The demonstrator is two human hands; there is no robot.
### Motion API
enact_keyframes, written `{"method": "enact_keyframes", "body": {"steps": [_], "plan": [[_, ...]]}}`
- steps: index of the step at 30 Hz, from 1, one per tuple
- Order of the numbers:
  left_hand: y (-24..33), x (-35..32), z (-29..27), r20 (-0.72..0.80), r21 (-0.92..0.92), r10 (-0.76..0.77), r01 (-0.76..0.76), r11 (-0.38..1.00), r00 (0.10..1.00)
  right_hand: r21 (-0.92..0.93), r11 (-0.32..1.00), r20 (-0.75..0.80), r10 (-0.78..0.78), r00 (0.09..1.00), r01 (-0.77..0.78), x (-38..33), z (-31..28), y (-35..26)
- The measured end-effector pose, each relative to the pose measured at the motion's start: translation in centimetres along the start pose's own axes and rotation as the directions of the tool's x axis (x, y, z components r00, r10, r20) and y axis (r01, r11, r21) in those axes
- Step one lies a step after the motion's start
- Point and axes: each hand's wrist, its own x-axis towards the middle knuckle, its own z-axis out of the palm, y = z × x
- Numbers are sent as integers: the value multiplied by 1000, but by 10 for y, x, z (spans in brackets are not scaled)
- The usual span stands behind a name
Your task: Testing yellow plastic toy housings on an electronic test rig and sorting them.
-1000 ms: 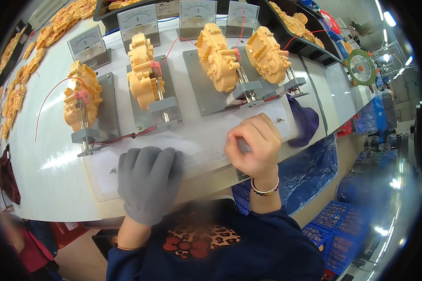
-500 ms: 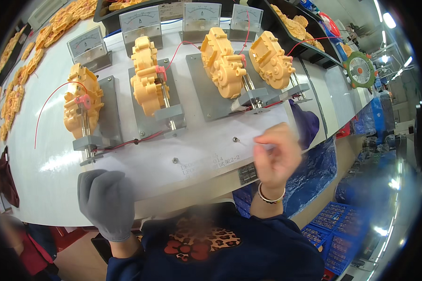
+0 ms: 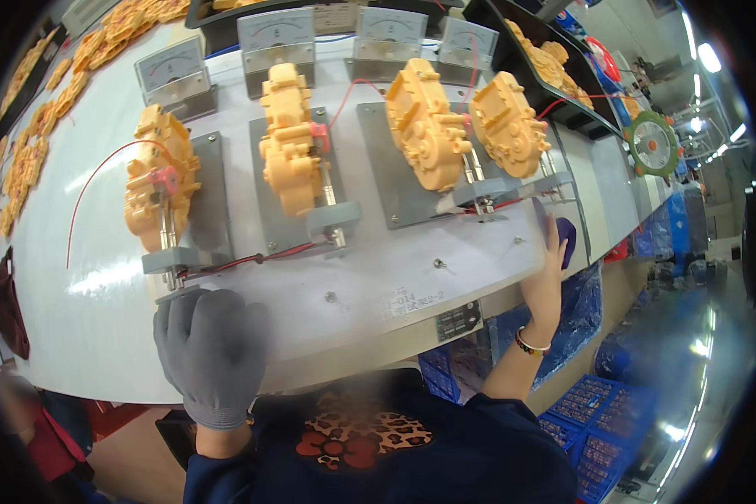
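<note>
My left hand (image 3: 212, 357), in a grey glove, is over the table's front edge just below the leftmost yellow plastic gearbox housing (image 3: 153, 202). Its fingers are bent and their tips are hidden. My bare right hand (image 3: 549, 267) reaches to the right end of the bench, fingers stretched out against a purple cloth (image 3: 567, 238); I see nothing gripped in them. Several such housings stand on grey plates (image 3: 395, 197), each with a red part and a red wire. Grey clamp blocks (image 3: 333, 217) with metal pins sit at their near ends.
Several analog meters (image 3: 277, 38) line up behind the housings. Black bins (image 3: 554, 67) with yellow parts stand at the back, and more parts (image 3: 27, 168) lie at the left. Metal studs (image 3: 438, 264) stick up from the white bench front. A green fan (image 3: 649, 141) stands at the right.
My right hand has moved right and away from me, from above the bench front to the purple cloth, its fingers now stretched out. The view has shifted slightly; the housings stand as before.
</note>
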Motion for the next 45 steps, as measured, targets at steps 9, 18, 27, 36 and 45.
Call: {"method": "enact_keyframes", "body": {"steps": [9,18,27,36,45], "plan": [[-2,-1,1,-14,10,5,-5,1000,1000,149,985,-316,-34,948,85,16,2,-13],[-3,-1,0,10,0,11,-11,1000,1000,259,956,-386,-24,922,134,19,11,10],[0,-1,1,-11,-8,46,-46,999,999,117,978,-469,-100,877,174,31,-12,10],[-27,-2,-24,136,-242,34,0,970,990,554,721,-385,-222,896,417,18,-56,-39],[-26,5,-31,222,-258,-44,102,961,974,698,610,-304,-222,926,375,24,-36,-33]]}}
